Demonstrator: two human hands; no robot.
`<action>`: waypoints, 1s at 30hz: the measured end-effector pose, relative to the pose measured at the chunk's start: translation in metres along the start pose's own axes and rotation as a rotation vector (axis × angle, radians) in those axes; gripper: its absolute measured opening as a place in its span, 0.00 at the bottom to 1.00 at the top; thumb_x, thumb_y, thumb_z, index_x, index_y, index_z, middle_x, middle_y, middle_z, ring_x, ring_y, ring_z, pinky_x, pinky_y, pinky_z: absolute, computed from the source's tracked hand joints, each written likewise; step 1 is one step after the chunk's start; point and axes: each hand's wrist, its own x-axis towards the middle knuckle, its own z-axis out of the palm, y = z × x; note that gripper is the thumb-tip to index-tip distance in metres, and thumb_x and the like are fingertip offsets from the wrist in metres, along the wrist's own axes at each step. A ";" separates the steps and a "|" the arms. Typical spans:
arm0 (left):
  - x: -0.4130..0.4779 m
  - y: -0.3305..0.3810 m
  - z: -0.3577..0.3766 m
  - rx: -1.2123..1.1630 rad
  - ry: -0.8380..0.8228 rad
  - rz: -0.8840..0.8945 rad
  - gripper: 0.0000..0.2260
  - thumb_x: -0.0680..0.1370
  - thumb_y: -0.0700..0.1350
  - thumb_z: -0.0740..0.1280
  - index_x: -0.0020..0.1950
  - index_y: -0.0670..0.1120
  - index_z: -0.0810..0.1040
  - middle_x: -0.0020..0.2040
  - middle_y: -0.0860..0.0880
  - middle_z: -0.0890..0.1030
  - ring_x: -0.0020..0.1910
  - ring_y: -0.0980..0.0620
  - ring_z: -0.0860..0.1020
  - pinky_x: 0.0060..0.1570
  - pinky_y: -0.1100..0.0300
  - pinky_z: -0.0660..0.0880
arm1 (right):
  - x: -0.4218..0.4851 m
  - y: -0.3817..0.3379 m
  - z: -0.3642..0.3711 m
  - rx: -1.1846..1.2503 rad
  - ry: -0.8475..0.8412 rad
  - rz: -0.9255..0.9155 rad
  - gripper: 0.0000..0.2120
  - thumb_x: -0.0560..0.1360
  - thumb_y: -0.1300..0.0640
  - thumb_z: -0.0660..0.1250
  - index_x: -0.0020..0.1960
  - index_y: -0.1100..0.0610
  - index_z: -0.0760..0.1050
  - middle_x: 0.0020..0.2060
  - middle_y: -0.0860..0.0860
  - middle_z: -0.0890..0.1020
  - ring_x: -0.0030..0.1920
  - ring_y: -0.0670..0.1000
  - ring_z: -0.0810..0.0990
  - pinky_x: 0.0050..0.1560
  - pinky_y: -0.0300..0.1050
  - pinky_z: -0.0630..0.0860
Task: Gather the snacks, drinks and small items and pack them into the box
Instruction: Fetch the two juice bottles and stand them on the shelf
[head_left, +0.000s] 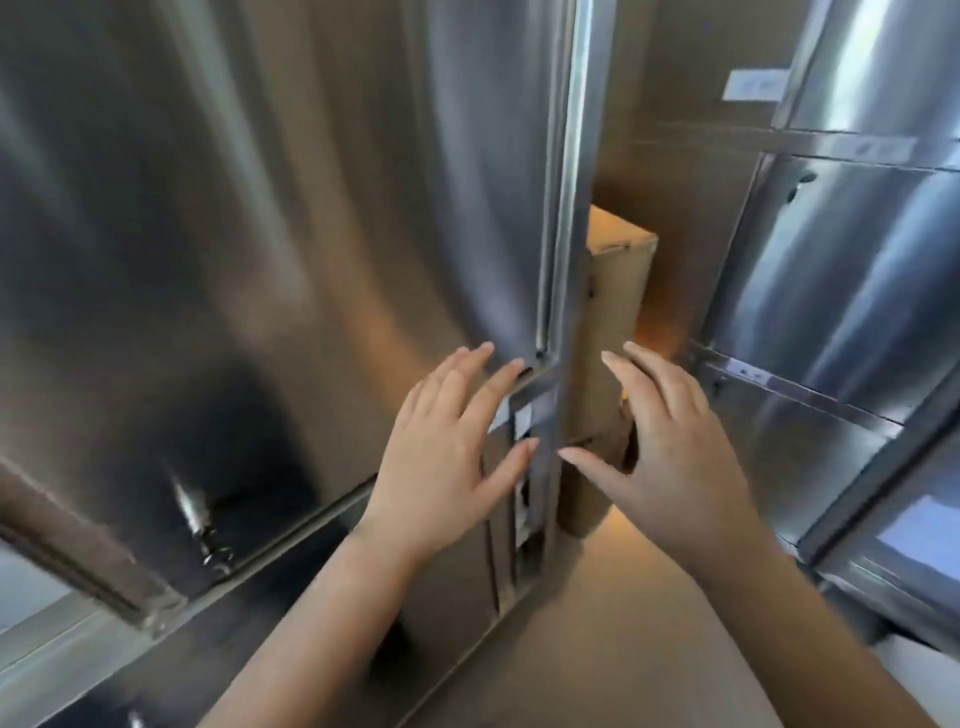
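Note:
A tall brown cardboard box (615, 291) stands upright in the narrow gap between two stainless steel units; the left unit's edge hides most of it. My left hand (447, 452) is spread in front of the left unit's corner, fingers straight and holding nothing. Beside the box's lower part is my right hand (670, 441), also spread with straight fingers, its fingertips close to the cardboard. I cannot tell if either hand touches anything. No snacks, drinks or small items are in sight.
A stainless steel fridge door (260, 234) fills the left, with a metal frame edge (563, 208) running down the middle. Steel cabinet doors (841, 260) with white labels stand on the right. A beige floor (613, 623) lies between them.

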 end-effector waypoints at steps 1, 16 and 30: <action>0.015 0.011 0.012 -0.018 -0.018 0.032 0.26 0.77 0.58 0.59 0.71 0.47 0.68 0.71 0.45 0.68 0.70 0.44 0.66 0.67 0.50 0.65 | -0.005 0.018 -0.010 -0.032 0.017 0.051 0.39 0.69 0.32 0.59 0.72 0.53 0.63 0.70 0.51 0.66 0.70 0.51 0.62 0.69 0.47 0.60; 0.220 0.168 0.198 -0.344 -0.184 0.423 0.27 0.77 0.60 0.60 0.74 0.54 0.62 0.76 0.49 0.60 0.75 0.50 0.56 0.71 0.52 0.52 | -0.008 0.244 -0.105 -0.398 0.128 0.546 0.38 0.70 0.33 0.58 0.72 0.55 0.63 0.70 0.53 0.66 0.69 0.54 0.65 0.67 0.48 0.62; 0.346 0.303 0.346 -0.459 -0.313 0.579 0.27 0.77 0.58 0.61 0.74 0.51 0.62 0.75 0.48 0.60 0.75 0.48 0.57 0.71 0.48 0.57 | 0.000 0.424 -0.148 -0.461 0.174 0.798 0.37 0.69 0.35 0.58 0.72 0.54 0.63 0.71 0.52 0.66 0.69 0.51 0.61 0.66 0.50 0.64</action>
